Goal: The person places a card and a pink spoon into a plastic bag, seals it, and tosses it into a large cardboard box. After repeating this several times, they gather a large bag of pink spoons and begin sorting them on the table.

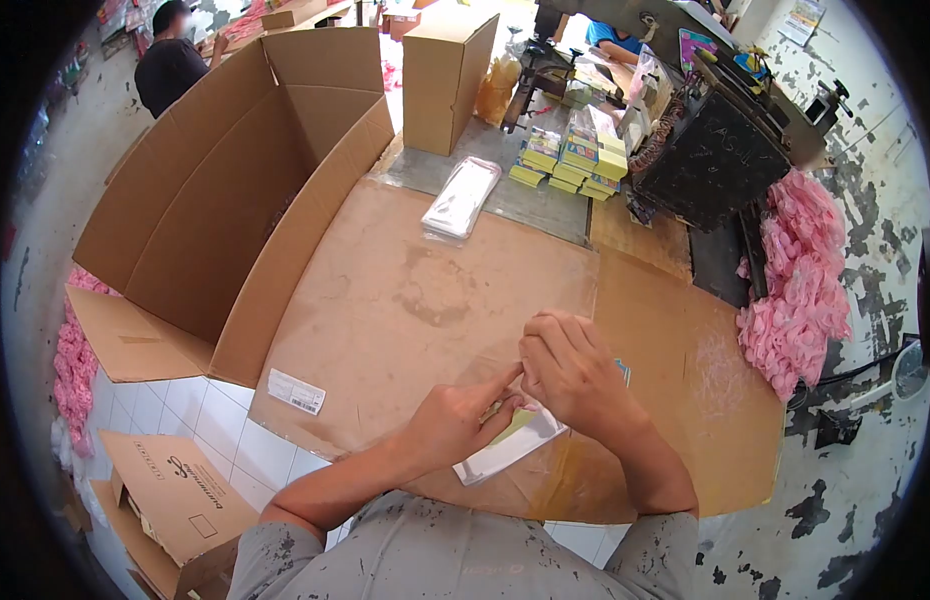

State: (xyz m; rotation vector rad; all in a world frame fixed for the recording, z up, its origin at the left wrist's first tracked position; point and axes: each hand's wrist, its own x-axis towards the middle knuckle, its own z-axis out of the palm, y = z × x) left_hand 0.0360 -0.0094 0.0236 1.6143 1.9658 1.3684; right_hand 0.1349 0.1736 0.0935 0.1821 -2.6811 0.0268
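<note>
Over the near part of the cardboard-covered table [375,270], my two hands meet at the fingertips. My left hand [465,418] is closed, its index finger reaching up to the right hand. Fingers curled downward, my right hand [573,362] is closed too; what it pinches is hidden, though something clear like thin plastic shows faintly by the fingertips. Beneath the hands lies a white flat packet [515,448] with a yellow-green card [513,426] on it, partly covered by the left hand. A small blue printed edge [622,372] peeks out beside the right wrist.
A stack of clear plastic sleeves [462,198] lies farther back. Bundled cards [570,160] stand near a black machine [710,150]. A large open carton [215,190] flanks the left side. Pink material [797,285] hangs at right. Other people [172,62] are in the background.
</note>
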